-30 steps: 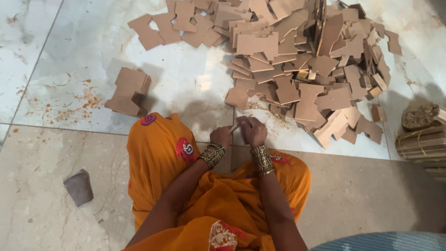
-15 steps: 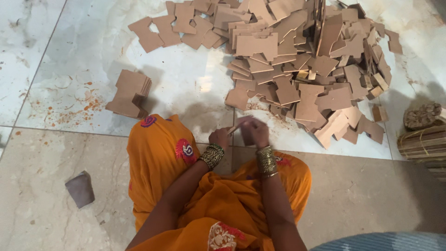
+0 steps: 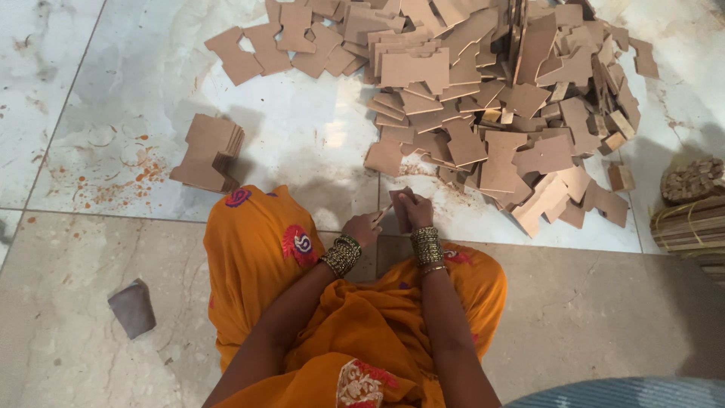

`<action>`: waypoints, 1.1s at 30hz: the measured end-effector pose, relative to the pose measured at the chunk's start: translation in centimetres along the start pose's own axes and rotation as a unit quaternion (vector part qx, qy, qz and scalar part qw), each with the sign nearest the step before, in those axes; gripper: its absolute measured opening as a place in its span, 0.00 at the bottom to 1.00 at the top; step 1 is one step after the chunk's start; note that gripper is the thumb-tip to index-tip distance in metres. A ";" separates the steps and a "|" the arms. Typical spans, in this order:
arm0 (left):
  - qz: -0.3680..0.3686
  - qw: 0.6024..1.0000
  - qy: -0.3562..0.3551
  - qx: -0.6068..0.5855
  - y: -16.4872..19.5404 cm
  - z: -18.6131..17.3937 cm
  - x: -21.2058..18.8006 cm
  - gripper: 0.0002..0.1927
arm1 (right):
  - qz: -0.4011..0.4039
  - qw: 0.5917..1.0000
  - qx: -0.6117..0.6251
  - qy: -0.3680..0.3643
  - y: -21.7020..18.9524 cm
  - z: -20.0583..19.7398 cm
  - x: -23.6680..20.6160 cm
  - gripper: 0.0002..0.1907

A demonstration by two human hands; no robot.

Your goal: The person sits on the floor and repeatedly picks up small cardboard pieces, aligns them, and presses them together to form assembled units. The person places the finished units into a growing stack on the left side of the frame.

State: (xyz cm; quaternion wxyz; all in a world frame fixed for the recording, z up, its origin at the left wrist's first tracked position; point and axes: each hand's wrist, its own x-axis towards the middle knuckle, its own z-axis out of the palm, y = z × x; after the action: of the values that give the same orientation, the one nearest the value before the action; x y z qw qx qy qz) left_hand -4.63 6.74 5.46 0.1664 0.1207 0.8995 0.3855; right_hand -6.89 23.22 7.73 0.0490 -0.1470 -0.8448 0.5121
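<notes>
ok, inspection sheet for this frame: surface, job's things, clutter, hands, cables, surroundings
Surface: pale marble floor tiles with orange dust stains.
Job's things: one brown board piece held upright between both hands; big loose pile of cut pieces ahead; small neat stack to the left.
Clutter: grey block on the floor at left.
Hands: left hand and right hand both on the piece, bangles on both wrists.
Cables: nothing seen.
Surroundings: tied bundle of wooden strips at the right edge.

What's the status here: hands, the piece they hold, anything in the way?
Left hand and right hand both grip one small brown board piece. Held above the floor, near the big pile of cutouts. Nothing blocks the hands.
</notes>
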 end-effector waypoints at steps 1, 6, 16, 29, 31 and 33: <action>-0.005 1.000 -0.004 0.004 0.0 0.0 0.0 0.28 | 0.003 1.000 -0.015 0.009 0.1 0.0 -0.1 0.22; -0.002 0.987 -0.030 0.155 0.0 0.2 -0.2 0.20 | 0.024 0.995 -0.087 0.038 1.0 0.1 -0.4 0.23; -0.010 0.990 -0.083 0.115 1.3 -0.3 -0.5 0.30 | 0.043 0.990 -0.126 0.041 1.8 0.0 -0.5 0.24; -0.018 0.990 -0.028 0.136 1.7 1.4 0.3 0.11 | 0.017 0.991 -0.124 0.054 1.2 0.5 -0.1 0.26; -0.029 0.990 -0.036 0.133 1.9 1.1 0.3 0.11 | -0.005 0.988 -0.134 0.082 1.0 0.3 0.2 0.26; -0.047 0.990 -0.043 0.123 2.0 0.8 0.2 0.11 | -0.011 0.983 -0.146 0.111 0.9 0.4 0.1 0.25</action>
State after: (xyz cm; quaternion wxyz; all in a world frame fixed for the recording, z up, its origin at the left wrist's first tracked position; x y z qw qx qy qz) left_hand -4.35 8.72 6.38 0.2066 0.1137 0.9369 0.2583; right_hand -6.95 23.27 6.74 0.1258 -0.1992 -0.9014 0.3632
